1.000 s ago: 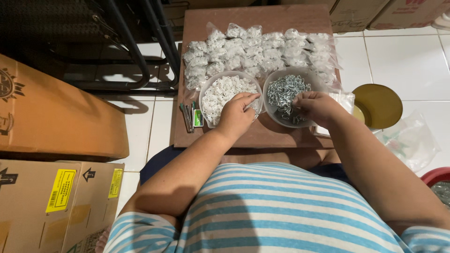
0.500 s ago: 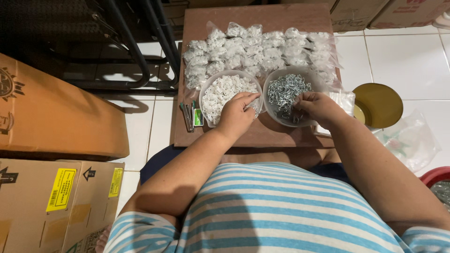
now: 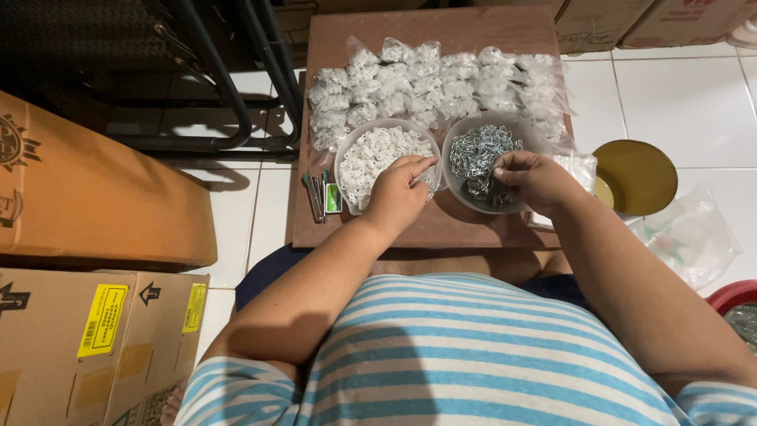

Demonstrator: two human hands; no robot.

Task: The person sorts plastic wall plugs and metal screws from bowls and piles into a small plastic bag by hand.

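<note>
On a brown board (image 3: 441, 225) stand two clear round bowls. The left bowl (image 3: 351, 154) is full of small white plastic clips; the right bowl (image 3: 473, 150) holds small metal nails. My left hand (image 3: 398, 193) rests on the rim between the bowls, fingers pinched around something small that I cannot make out. Over the nail bowl, my right hand (image 3: 536, 177) has its fingertips dipped into the nails, pinching some. Behind the bowls lie several filled clear packets (image 3: 426, 79) of white clips.
A few small tools and a green item (image 3: 319, 197) lie left of the bowls. A yellow round lid (image 3: 635, 177) and an empty plastic bag (image 3: 690, 237) lie on the white tiles to the right. Cardboard boxes (image 3: 87, 197) stand to the left, black metal legs (image 3: 229, 87) behind.
My right hand has shifted slightly left and up within the nail bowl. My left hand has barely moved.
</note>
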